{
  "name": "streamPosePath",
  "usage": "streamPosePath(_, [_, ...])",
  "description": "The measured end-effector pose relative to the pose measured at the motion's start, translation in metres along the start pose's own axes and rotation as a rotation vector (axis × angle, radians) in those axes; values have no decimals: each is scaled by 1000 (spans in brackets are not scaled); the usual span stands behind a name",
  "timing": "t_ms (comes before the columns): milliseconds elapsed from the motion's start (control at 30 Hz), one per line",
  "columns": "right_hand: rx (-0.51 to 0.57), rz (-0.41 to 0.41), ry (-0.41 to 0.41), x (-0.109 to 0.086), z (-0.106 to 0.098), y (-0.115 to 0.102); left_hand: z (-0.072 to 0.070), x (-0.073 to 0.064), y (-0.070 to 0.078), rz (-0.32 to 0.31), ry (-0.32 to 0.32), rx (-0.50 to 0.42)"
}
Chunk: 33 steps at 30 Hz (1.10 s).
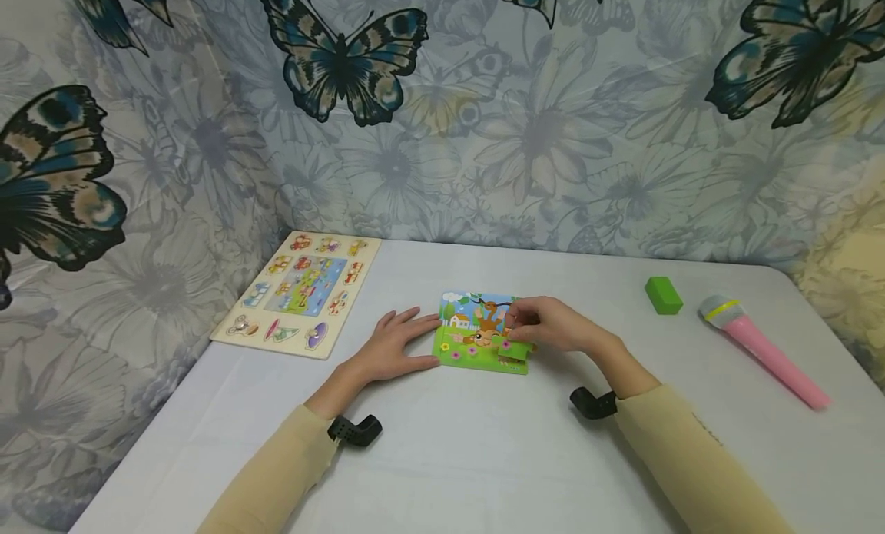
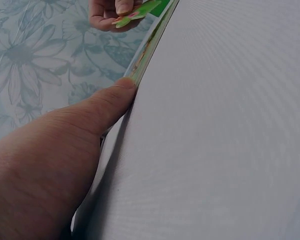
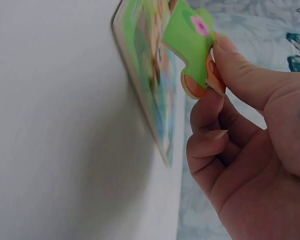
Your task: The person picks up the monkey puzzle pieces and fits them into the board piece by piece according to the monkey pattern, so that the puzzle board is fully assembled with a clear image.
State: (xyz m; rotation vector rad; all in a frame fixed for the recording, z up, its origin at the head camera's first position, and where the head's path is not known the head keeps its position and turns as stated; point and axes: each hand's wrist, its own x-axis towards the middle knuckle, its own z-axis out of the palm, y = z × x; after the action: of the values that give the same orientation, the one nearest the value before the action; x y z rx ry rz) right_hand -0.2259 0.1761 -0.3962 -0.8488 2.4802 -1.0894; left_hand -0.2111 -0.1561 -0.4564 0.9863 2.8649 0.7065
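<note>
A small picture puzzle board (image 1: 466, 342) lies on the white table, showing a monkey, a house and flowers. My right hand (image 1: 556, 325) is over its right side, pinching a jigsaw piece (image 3: 194, 42) between thumb and fingers. The piece is green with a pink flower and orange patches, and is held tilted off the board in the right wrist view. My left hand (image 1: 390, 349) lies spread at the board's left edge, its thumb and fingertips touching the rim. In the left wrist view, the left thumb (image 2: 102, 110) meets the board's edge.
A wooden peg puzzle (image 1: 328, 346) with vehicle and toy pictures lies at the back left. To the right are a green block (image 1: 664, 296) and a pink toy microphone (image 1: 770, 357). A butterfly-print cloth (image 1: 442, 173) hangs behind the table (image 1: 484, 457).
</note>
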Motion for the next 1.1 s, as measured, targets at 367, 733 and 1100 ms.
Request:
streamPosePath(367, [3, -2, -45, 32, 23, -8, -1, 1, 2, 3, -11, 5])
streamPosePath(733, [-60, 10, -62, 43, 34, -13, 1, 1, 1, 0, -7, -9])
streamPosePath(1100, [-161, -49, -33, 42, 39, -13, 0, 0, 1, -2, -6, -16])
